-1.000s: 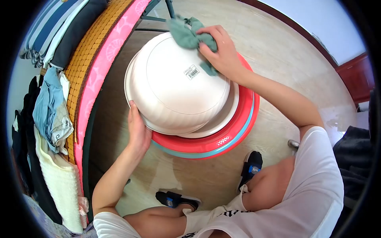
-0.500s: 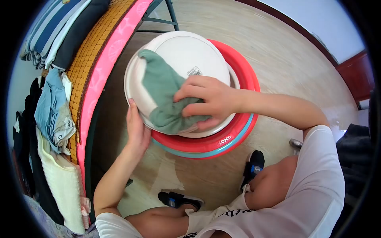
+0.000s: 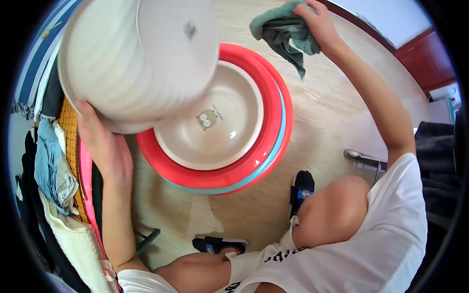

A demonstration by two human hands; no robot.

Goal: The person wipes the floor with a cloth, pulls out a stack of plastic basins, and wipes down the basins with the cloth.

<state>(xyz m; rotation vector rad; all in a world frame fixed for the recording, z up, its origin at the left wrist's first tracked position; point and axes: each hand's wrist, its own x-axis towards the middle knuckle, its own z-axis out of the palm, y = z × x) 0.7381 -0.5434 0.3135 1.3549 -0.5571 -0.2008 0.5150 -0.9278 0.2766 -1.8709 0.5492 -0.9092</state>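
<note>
My left hand (image 3: 105, 146) grips the rim of a large cream basin (image 3: 132, 58), raised and tilted at the upper left with its underside and blurred label showing. Up at the top right, my right hand (image 3: 317, 24) holds a crumpled green cloth (image 3: 286, 31) that hangs in the air away from the basins. Below the raised basin, a smaller cream basin (image 3: 210, 141) with a printed animal face inside lies in a red basin (image 3: 151, 151). A blue rim (image 3: 282, 132) shows beneath the red one, with more red under it.
On the left is a bed or bench edge with a woven mat (image 3: 70, 132), folded striped fabric (image 3: 36, 63) and hanging clothes (image 3: 49, 166). A metal bar (image 3: 361, 157) stands near my knee. Dark fabric (image 3: 437, 151) is at the right. My slippered feet are on the floor (image 3: 181, 215).
My left hand has lifted the large basin up and left off the stack, uncovering the inner cream basin. My right hand has carried the green cloth off the basin to the upper right.
</note>
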